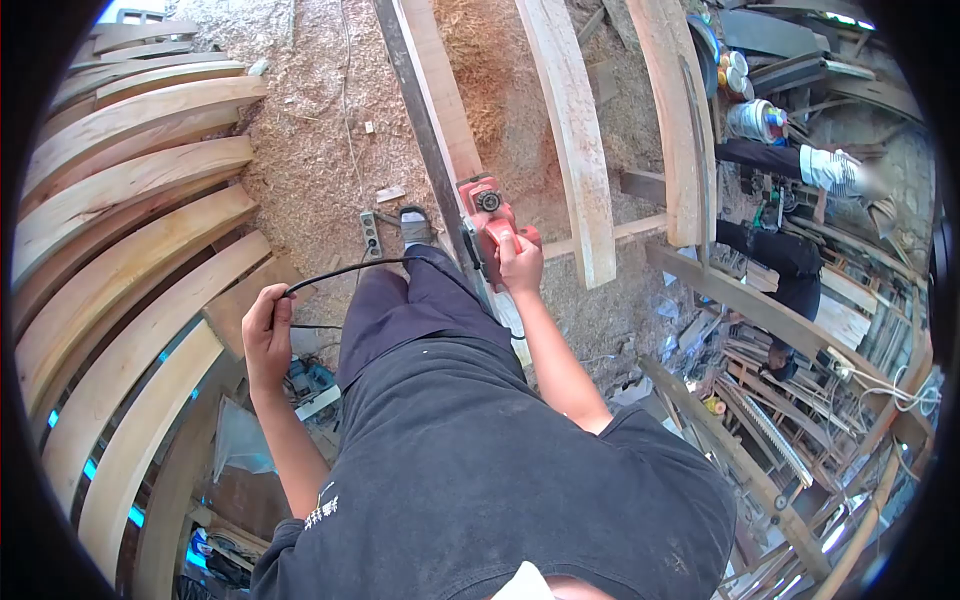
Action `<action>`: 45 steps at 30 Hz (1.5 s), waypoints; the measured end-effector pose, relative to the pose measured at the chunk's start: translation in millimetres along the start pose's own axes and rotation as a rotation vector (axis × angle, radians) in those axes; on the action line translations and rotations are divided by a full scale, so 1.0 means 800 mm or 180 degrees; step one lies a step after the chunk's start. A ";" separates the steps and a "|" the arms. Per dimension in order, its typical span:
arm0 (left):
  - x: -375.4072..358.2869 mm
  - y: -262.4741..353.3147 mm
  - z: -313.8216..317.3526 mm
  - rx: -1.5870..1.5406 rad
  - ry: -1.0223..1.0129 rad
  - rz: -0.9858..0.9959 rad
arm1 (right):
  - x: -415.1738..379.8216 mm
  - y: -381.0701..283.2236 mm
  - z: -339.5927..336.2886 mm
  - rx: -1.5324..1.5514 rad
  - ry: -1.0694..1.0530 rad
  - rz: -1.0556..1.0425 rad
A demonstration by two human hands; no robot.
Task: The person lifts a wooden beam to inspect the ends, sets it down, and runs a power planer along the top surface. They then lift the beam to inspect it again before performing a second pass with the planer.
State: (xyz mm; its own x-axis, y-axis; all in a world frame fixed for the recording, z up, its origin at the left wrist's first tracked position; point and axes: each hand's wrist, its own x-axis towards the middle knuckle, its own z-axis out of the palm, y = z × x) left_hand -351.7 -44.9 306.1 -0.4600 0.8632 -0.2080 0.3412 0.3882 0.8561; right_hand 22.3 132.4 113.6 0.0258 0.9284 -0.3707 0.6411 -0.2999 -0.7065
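Note:
My right hand (pixel 519 264) is wrapped round the handle of a red electric hand planer (pixel 485 200), which has a dark round knob at its front. The planer rests on a long wooden beam (pixel 440 110) that runs away from my body, dark along its left side. Out to the left, my left hand (pixel 267 335) is closed on a black power cord (pixel 350 267). From there the cord arcs across my thighs toward the planer's rear; its far end passes behind my right wrist.
Curved timbers (pixel 140 165) are stacked along the left. More planks (pixel 570 140) lie to the right of the beam. Wood shavings (pixel 300 150) cover the floor, with a power strip (pixel 371 235) near my foot. Another person (pixel 765 155) is at the right, among scrap wood and buckets (pixel 757 120).

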 end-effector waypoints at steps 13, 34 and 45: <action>0.071 0.029 -0.027 0.0166 0.0246 0.0041 | 0.099 -0.078 0.044 -0.0244 0.0100 -0.0108; 0.333 0.020 -0.127 -0.0036 0.0088 0.0126 | 0.256 -0.240 0.127 -0.0027 0.0022 -0.0013; 0.454 0.013 -0.170 -0.0076 -0.0125 0.0105 | 0.311 -0.309 0.157 0.0218 0.0008 0.0214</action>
State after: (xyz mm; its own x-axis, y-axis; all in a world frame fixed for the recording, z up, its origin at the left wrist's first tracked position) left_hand -626.6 228.3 303.8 -0.4163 0.8875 -0.1974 0.3357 0.3518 0.8738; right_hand -226.2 409.5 120.2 0.0690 0.9062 -0.4171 0.5840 -0.3757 -0.7196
